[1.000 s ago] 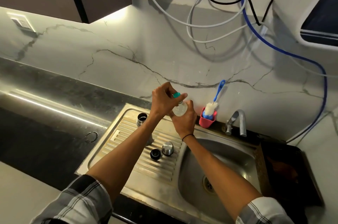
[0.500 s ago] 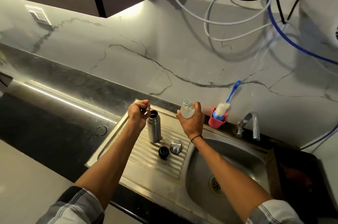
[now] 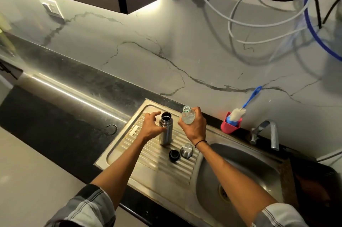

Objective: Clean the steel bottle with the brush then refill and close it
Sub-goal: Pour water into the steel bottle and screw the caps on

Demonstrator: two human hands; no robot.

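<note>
**Inspector A:** Steel bottle [image 3: 166, 128]: cylindrical, brushed metal, mouth uncapped, dark inside. It stands upright on the ribbed steel drainboard [image 3: 153, 154], left of the sink basin [image 3: 238, 175].

**Inspector B:** Left hand [image 3: 152, 128]?

**Inspector A:** Beside the bottle's left flank, thumb at the bottle's wall and fingers spread fairly wide above the shoulder. Whether it truly grips the bottle, I cannot tell.

**Inspector B:** Right hand [image 3: 194, 126]?

**Inspector A:** Wrapped around a small clear plastic bottle [image 3: 188, 116], uncapped, green ring at the neck, held just right of the steel bottle's mouth and leaning slightly toward it. The two bottles are near but apart. A thin dark band circles that wrist.

**Inspector B:** Loose parts?

**Inspector A:** Two on the drainboard ribs in front of the steel bottle: a round black stopper [image 3: 174, 155] and a domed steel cap [image 3: 186, 150], just beside each other.

**Inspector B:** Brush?

**Inspector A:** Bottle brush [image 3: 242, 109] with white fluffy head and blue looped handle, standing tilted in a red cup [image 3: 230, 126] at the back of the sink rim, against the veined marble-look wall. A curved metal tap [image 3: 266, 132] stands right of it.

**Inspector B:** Surface?

**Inspector A:** Dark speckled stone surface [image 3: 70, 108], glossy, with a ring-shaped wet mark left of the drainboard.
</note>
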